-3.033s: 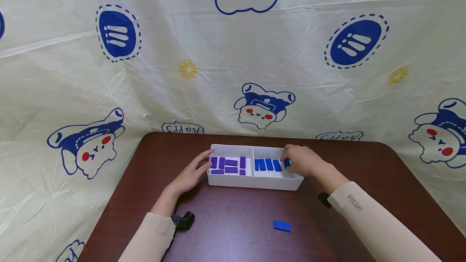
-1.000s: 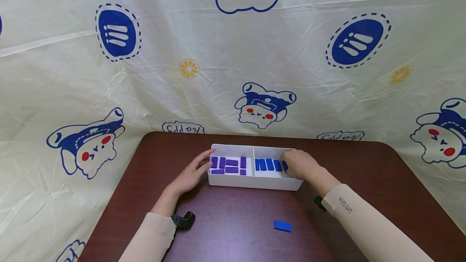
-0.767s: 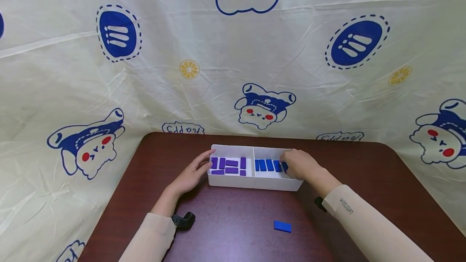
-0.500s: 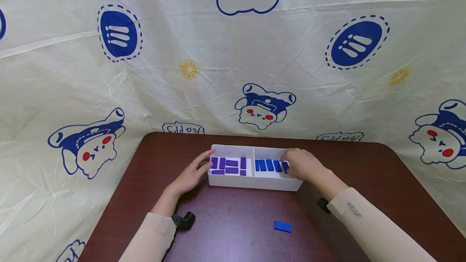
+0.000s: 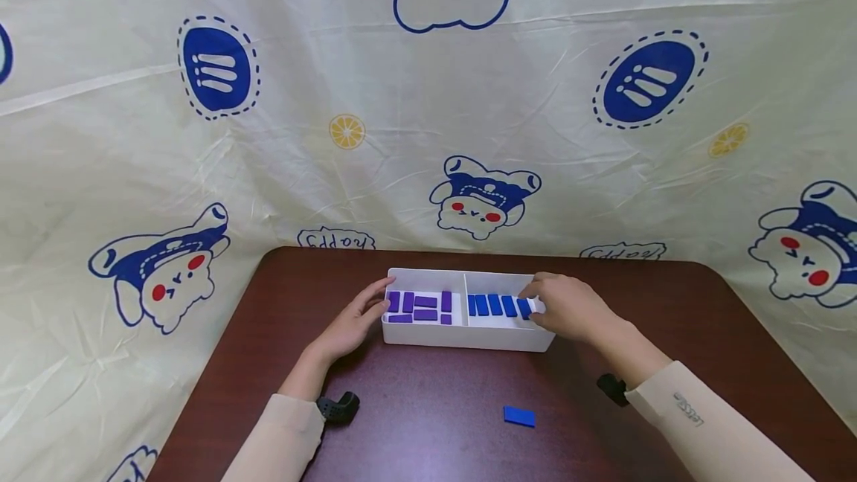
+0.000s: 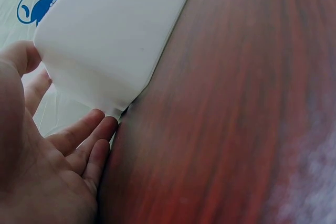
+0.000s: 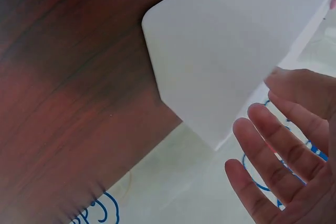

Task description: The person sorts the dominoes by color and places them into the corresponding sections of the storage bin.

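A white two-compartment box (image 5: pixel 469 337) stands on the table. Purple tiles (image 5: pixel 425 302) lie flat in its left compartment. Blue tiles (image 5: pixel 495 305) form a slanted row in the right one, the end tile (image 5: pixel 524 309) beside my right fingertips. My right hand (image 5: pixel 569 309) hovers over the box's right end, its fingers loosely bent and nothing between them; the right wrist view shows them spread at the rim. At the opposite end, my left hand (image 5: pixel 350 326) rests with fingertips against the box wall (image 6: pixel 100 61). One blue tile (image 5: pixel 518 416) lies on the table in front.
The brown table (image 5: pixel 428 400) has rounded back corners. Behind it hangs a pale printed cloth (image 5: pixel 294 169) with cartoon bears. Dark bands (image 5: pixel 339 407) sit on both wrists below light sleeves.
My right hand has released the blue tile at the row's right end and drawn back a little to the right. The left hand and the box hold still.
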`<state>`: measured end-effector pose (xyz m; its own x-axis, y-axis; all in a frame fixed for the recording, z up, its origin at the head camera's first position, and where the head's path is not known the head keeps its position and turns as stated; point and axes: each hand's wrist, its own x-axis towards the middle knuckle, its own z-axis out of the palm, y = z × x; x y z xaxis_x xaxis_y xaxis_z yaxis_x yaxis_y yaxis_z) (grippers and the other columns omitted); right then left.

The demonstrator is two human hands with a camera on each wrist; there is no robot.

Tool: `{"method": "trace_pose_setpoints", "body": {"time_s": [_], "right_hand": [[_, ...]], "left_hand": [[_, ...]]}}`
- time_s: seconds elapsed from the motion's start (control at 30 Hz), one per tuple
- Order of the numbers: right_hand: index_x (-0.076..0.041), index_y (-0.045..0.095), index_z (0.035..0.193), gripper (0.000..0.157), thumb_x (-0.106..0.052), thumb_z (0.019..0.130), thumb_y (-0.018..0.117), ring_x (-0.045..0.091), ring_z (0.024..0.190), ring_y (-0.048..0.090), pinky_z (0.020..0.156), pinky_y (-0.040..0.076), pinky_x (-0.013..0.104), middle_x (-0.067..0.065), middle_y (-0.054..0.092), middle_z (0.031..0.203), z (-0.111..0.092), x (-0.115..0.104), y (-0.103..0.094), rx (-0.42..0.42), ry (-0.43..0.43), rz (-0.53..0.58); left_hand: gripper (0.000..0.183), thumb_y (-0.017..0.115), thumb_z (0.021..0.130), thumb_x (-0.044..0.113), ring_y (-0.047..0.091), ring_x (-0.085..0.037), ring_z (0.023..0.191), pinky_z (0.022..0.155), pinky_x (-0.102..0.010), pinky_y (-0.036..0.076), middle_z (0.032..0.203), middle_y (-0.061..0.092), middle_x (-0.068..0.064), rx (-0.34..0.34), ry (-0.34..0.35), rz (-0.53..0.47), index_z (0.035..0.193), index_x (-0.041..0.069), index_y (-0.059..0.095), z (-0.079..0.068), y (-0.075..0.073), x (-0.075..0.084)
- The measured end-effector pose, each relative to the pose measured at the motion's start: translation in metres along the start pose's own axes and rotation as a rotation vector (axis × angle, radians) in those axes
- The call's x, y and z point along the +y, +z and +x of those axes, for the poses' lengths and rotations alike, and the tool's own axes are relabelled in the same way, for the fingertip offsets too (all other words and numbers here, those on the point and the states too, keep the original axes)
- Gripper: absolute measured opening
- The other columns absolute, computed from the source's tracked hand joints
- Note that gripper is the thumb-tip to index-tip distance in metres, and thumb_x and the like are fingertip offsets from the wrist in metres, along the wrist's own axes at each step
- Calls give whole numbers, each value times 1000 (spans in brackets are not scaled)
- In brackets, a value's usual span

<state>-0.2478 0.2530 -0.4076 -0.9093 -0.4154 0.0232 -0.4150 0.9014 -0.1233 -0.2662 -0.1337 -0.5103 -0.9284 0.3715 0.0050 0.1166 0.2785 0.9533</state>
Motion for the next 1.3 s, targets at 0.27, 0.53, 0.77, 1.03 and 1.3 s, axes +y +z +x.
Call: {"method": "trace_pose_setpoints", "body": {"time_s": [0.27, 0.53, 0.77, 1.03, 1.3], "right_hand": [[-13, 79, 112, 28, -21, 85, 85, 24, 96, 70, 80, 60, 44, 6, 72, 113, -23, -8, -8, 4, -26, 35], [-17, 79, 106, 25, -20, 83, 86, 17, 89, 70, 73, 57, 35, -3, 72, 102, -43, -18, -4, 28, -73, 66], [-17, 78, 105, 28, -26, 80, 88, 10, 84, 66, 71, 54, 29, -8, 70, 100, -58, -27, 8, 12, -141, 99], [-22, 76, 105, 37, -42, 77, 90, 6, 86, 62, 73, 54, 31, -12, 66, 101, -75, -38, 26, -132, -167, 180], [-25, 76, 101, 35, -42, 75, 92, -2, 78, 54, 67, 49, 23, -16, 59, 91, -87, -51, 44, -196, -191, 263]], "left_hand": [[49, 49, 111, 29, 47, -36, 144, 121, -59, 35, 161, 40, -17, 7, 12, 8, 159, 32, 39, 1, 1, -1], [49, 47, 111, 25, 47, -36, 144, 122, -59, 33, 162, 39, -18, 21, 12, 25, 159, 31, 39, 0, 1, 4], [48, 47, 111, 24, 49, -37, 142, 122, -59, 32, 161, 41, -18, 40, 18, 18, 159, 30, 41, -1, 3, 1], [48, 47, 111, 22, 50, -36, 141, 121, -60, 32, 159, 42, -18, 53, 17, 5, 159, 27, 41, -2, 6, -3], [49, 48, 110, 20, 51, -37, 140, 120, -59, 35, 159, 43, -19, 61, 14, 10, 158, 29, 42, -1, 5, -1]]}}
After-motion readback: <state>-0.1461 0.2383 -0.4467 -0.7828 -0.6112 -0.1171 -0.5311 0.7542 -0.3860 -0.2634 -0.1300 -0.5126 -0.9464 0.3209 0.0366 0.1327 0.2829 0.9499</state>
